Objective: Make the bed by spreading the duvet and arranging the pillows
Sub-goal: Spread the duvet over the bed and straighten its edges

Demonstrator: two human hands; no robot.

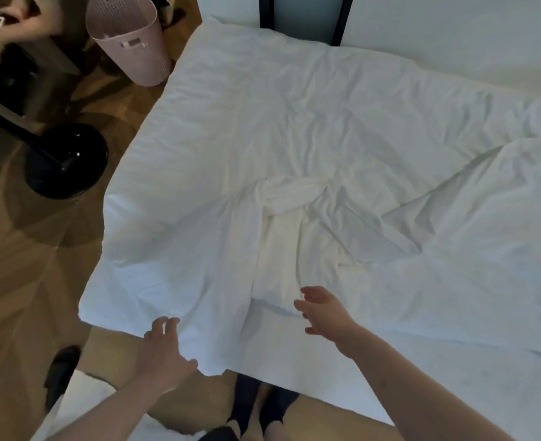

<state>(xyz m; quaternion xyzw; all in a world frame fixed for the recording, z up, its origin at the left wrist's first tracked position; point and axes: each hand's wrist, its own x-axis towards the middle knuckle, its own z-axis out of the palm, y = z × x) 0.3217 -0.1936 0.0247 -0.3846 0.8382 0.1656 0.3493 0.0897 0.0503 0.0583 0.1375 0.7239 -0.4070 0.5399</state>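
Observation:
A white duvet [310,128] lies spread over the bed, wrinkled, with a bunched fold in the middle and a long crease on the right. Its near edge hangs over the bedside in front of me. My left hand [164,354] hovers at that near edge, fingers apart, holding nothing. My right hand [321,308] is stretched out just above the duvet, a little further in, with its fingers spread and nothing in it. No separate pillow can be made out on the bed.
A pink laundry basket [129,39] stands on the wooden floor at the bed's far left corner. A black round stand base [68,160] sits left of the bed. A white rug [84,405] lies by my feet [259,405]. A white wall runs behind the bed.

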